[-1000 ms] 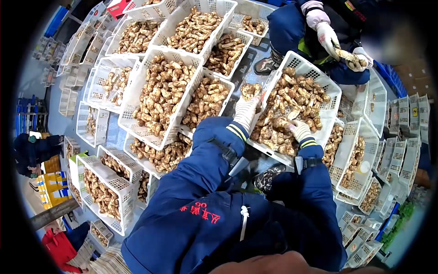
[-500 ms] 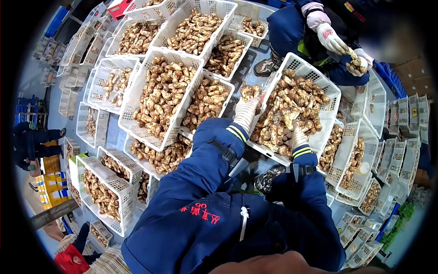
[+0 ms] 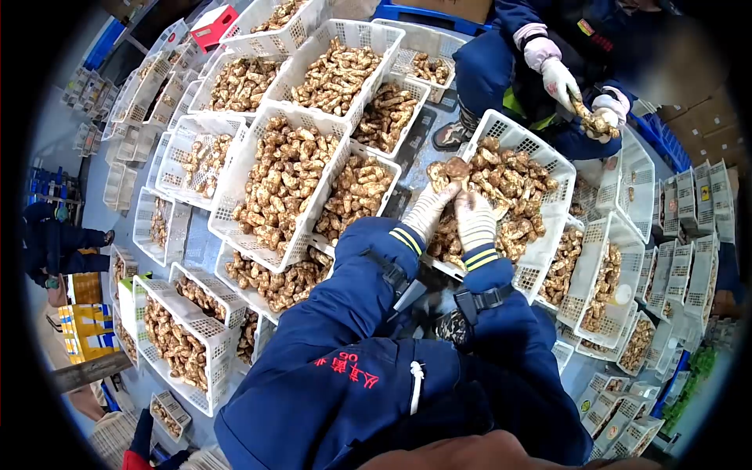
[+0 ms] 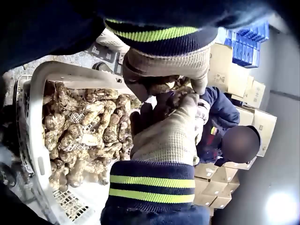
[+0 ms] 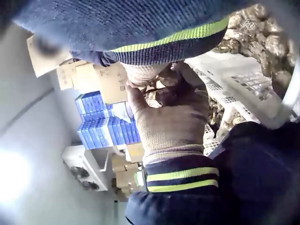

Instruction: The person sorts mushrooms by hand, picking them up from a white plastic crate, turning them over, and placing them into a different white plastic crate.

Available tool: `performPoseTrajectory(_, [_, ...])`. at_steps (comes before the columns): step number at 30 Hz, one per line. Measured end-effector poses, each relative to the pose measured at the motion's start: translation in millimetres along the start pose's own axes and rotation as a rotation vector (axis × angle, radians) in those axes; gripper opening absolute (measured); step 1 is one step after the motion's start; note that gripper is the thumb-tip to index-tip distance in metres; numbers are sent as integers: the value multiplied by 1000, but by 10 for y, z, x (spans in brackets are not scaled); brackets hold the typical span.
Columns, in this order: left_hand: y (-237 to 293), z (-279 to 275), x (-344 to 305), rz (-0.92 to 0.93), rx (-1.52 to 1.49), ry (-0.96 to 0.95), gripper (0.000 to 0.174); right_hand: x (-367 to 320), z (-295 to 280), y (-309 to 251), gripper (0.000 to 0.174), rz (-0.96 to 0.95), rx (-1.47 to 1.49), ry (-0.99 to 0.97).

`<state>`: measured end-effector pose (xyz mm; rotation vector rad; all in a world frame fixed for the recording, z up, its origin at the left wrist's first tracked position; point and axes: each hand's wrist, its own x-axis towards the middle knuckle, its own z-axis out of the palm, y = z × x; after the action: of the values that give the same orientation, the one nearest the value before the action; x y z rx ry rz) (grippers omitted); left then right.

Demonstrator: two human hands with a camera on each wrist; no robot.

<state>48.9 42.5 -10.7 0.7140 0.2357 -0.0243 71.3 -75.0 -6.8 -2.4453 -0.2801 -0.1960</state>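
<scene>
As mushrooms (image 3: pixel 453 169) probably need steadying, left hand (image 3: pixel 430 210) and right hand (image 3: pixel 475 221) meet, each grip clamped on them at ten-o'clock side of crate (image 3: pixel 551 225); loose pile (image 3: pixel 517 178) inside within easy reach.

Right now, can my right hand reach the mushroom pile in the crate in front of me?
Likely yes: your right hand is near the mushroom pile with nothing visible between, though it may first need to release the mushroom it holds.
</scene>
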Motion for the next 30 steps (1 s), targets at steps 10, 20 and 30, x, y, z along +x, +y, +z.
performPoseTrajectory(10, [767, -327, -536, 47, -115, -62, 56, -47, -678, -33, 48, -237, 97, -299])
performPoseTrajectory(20, [784, -2229, -2766, -204, 106, 399, 53, -253, 496, 1018, 55, 24, -288, -726])
performPoseTrajectory(30, [701, -3463, -3446, -223, 43, 1036, 62, -249, 639, 999, 55, 196, -221, -720])
